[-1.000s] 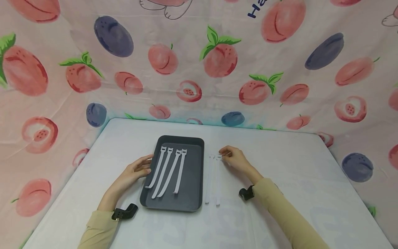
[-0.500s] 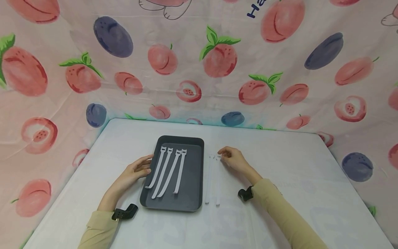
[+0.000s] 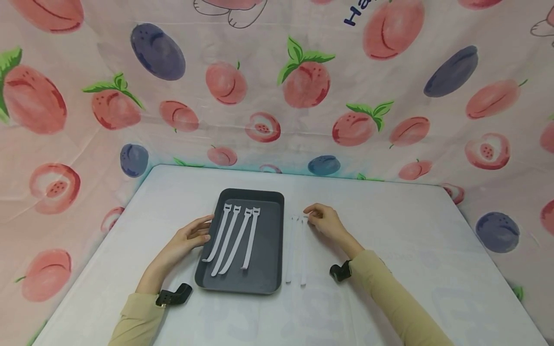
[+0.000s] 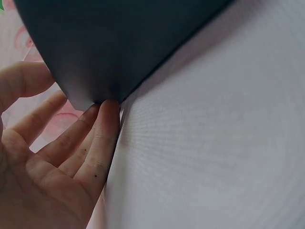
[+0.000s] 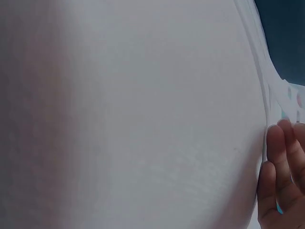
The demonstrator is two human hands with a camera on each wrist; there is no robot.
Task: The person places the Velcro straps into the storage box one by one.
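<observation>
In the head view, my left hand (image 3: 189, 235) touches the left side of a dark grey tray (image 3: 271, 283). Its fingertips (image 4: 108, 110) press the tray's outer wall in the left wrist view. Several white hook-and-loop cable ties (image 3: 220, 235) lie lengthwise inside the tray, their slotted heads at the far end. Right of the tray, two more white cable ties lie on the table: a left one (image 3: 289, 259) and a right one (image 3: 303, 259). My right hand (image 3: 326, 222) pinches the slotted head of the right one, its fingertips (image 5: 275, 136) close together at the strap's end.
A white table (image 3: 389, 216) carries everything. Behind and beside it hangs a pink cloth (image 3: 268, 72) printed with fruit. A black wrist mount sits on the left wrist (image 3: 174, 294) and another on the right wrist (image 3: 340, 271).
The right wrist has shifted slightly left, and the right-hand cable tie's head now looks narrower, tipped at the fingertips. Left hand and tray have stayed put.
</observation>
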